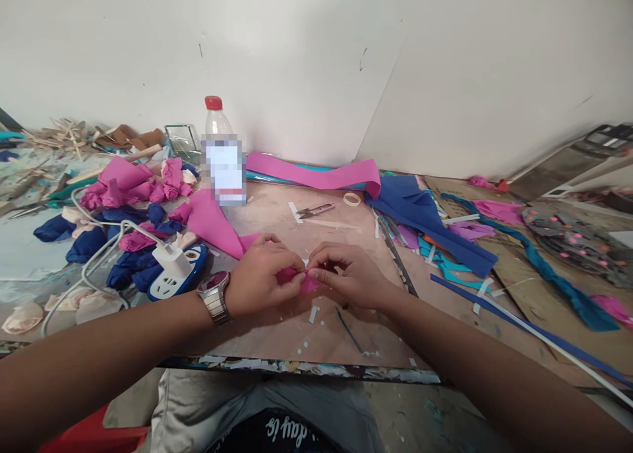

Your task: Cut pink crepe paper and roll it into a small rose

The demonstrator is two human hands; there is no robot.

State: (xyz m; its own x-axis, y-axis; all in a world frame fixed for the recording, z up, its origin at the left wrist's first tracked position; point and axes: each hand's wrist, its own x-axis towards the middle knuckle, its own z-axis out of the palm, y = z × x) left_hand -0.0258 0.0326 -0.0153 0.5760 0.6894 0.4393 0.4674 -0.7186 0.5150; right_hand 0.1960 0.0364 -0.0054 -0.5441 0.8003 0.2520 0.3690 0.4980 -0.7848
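Two hands pinch pink material (between them, partly below the grip).

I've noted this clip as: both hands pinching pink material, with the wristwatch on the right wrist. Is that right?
The wrist is wrong: the head view shows the wristwatch on the left wrist. The left hand and right hand do pinch the pink material.

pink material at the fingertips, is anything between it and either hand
Nothing visible: the left hand and the right hand both pinch the pink material directly. The small snips lie beyond them, out of the way.
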